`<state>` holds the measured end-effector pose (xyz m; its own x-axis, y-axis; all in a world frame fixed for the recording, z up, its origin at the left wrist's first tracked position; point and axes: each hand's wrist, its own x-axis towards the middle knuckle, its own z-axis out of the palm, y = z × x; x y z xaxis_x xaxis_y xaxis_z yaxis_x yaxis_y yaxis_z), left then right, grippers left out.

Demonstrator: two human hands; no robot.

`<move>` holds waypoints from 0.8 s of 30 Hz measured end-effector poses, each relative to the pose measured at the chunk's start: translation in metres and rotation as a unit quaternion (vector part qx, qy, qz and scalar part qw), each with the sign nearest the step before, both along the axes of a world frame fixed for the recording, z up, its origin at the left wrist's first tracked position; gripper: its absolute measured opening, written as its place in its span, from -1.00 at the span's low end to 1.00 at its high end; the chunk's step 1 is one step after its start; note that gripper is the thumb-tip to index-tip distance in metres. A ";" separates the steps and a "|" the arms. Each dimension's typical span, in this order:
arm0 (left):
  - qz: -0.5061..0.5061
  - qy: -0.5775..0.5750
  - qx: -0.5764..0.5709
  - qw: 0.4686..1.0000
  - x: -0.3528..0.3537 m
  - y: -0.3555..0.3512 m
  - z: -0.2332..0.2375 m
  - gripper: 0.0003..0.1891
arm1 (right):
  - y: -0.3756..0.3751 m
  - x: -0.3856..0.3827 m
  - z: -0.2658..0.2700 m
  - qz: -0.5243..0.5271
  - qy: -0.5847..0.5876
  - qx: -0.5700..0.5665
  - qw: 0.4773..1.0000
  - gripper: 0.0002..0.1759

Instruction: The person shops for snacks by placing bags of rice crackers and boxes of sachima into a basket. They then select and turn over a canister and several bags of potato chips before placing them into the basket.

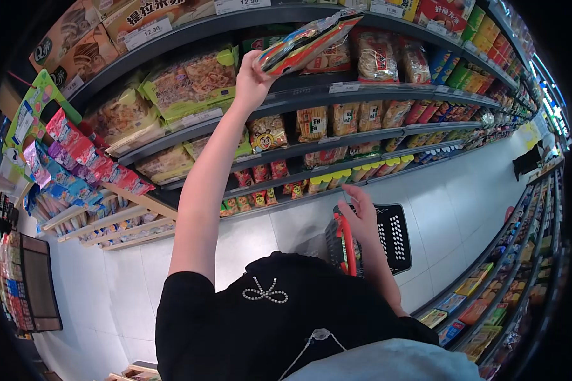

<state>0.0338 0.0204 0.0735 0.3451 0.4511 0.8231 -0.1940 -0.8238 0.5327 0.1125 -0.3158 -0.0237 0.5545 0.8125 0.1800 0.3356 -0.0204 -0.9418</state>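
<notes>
My left hand (253,81) is raised to the shelf, its fingers closed on one end of a flat, shiny snack bag (308,43) in red, black and silver. The bag tilts up to the right, in front of other packs on that shelf. Lower down, my right hand (362,216) has its thumb and fingers stretched out and apart. Beside its wrist runs the red handle (347,244) of a black shopping basket (397,238). The basket hangs at my right side, partly hidden by my forearm.
Packed shelves (337,89) curve across the front, with green-labelled snack packs (190,79) to the left. Hanging pouches (95,152) stick out at the left end. Another shelf (489,279) lines the right side of the tiled aisle (451,178). Far off stands a dark-clothed person (527,162).
</notes>
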 end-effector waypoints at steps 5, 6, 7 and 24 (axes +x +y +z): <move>-0.025 0.065 -0.118 0.991 0.037 0.048 -0.040 -0.36 | -0.010 0.003 0.001 0.000 -0.045 -0.009 0.999 -0.70; -0.050 0.065 -0.161 0.984 0.040 0.050 -0.041 -0.36 | -0.012 0.004 0.000 -0.005 -0.037 -0.003 0.999 -0.71; -0.075 0.064 -0.203 0.974 0.042 0.052 -0.042 -0.36 | -0.014 0.005 -0.004 -0.010 -0.029 0.002 1.000 -0.72; 0.011 0.157 -0.533 0.831 0.067 0.119 -0.052 -0.51 | -0.020 0.015 -0.025 -0.008 0.002 -0.012 1.000 -0.72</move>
